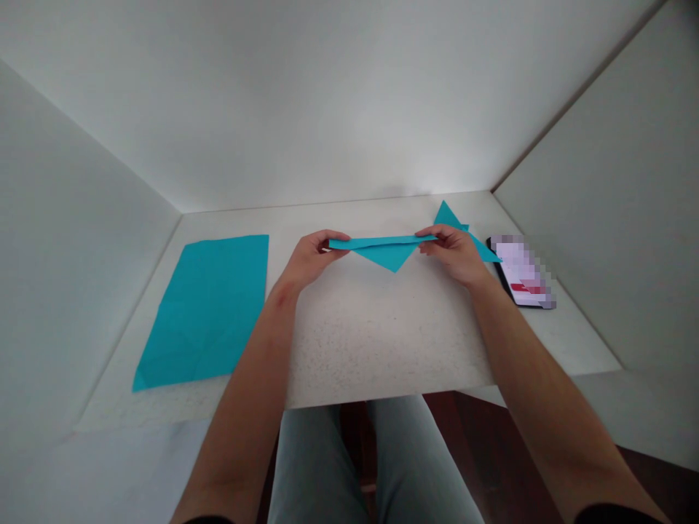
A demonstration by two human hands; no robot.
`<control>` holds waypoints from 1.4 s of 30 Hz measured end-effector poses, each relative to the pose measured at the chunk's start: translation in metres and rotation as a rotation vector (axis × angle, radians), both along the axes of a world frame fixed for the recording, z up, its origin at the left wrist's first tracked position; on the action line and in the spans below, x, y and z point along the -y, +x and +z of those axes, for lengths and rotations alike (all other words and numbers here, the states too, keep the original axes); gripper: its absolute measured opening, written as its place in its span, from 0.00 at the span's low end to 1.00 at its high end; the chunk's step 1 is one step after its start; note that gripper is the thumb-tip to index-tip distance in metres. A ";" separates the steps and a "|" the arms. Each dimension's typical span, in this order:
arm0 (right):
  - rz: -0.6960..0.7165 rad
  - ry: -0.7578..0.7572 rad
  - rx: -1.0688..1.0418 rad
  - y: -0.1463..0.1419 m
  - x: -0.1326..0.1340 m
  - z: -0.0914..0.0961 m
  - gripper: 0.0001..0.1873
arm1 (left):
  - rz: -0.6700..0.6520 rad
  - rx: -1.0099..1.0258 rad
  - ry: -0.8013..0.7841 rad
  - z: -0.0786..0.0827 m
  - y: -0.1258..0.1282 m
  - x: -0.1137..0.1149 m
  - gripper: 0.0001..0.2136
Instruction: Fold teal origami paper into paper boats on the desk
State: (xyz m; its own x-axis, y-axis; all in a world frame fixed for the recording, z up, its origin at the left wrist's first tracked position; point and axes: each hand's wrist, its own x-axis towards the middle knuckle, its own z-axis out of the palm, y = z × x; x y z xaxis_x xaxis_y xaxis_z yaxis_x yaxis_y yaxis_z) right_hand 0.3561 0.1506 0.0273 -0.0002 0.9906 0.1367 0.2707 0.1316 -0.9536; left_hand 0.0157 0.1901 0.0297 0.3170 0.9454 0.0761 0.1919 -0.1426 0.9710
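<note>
A white table (382, 327), bounded by pale walls (338, 102), is seen from above, with light trousers (311, 466) framed below its front edge. On its left side, a large blue sheet (212, 306) is laid flat, clear of the fingers of both hands. Around the middle of the table, a folded blue paper (390, 256) is held between the left hand (311, 258) and the right hand (453, 251). Its long band is stretched from side to side, roughly parallel to the front edge, and its triangular flap is pointed back toward the body. One end is pinched by the fingers of each hand, so neither hand can be called nearer to the band; the flap's tip, however, is set a little closer to the right hand's fingers than to the left's. (Whether the paper is lifted or rested on the table cannot be told from this angle.) Behind the right hand, a second folded paper (448, 216) is partly hidden, with one corner pointed toward the back wall and another toward the right. By that right corner, a phone (518, 273) is placed at a slant, its screen blurred.
</note>
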 end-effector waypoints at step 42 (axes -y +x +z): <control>0.148 0.033 0.611 0.003 0.004 -0.003 0.12 | 0.036 -0.642 0.173 -0.005 0.001 0.006 0.10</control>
State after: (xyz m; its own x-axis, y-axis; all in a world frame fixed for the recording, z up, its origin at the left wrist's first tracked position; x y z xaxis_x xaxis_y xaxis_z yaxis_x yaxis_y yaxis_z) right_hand 0.3591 0.1461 0.0240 -0.2251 0.9693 0.0991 0.7421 0.2365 -0.6272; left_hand 0.0162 0.1837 0.0246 0.3181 0.9474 0.0347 0.7319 -0.2687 0.6263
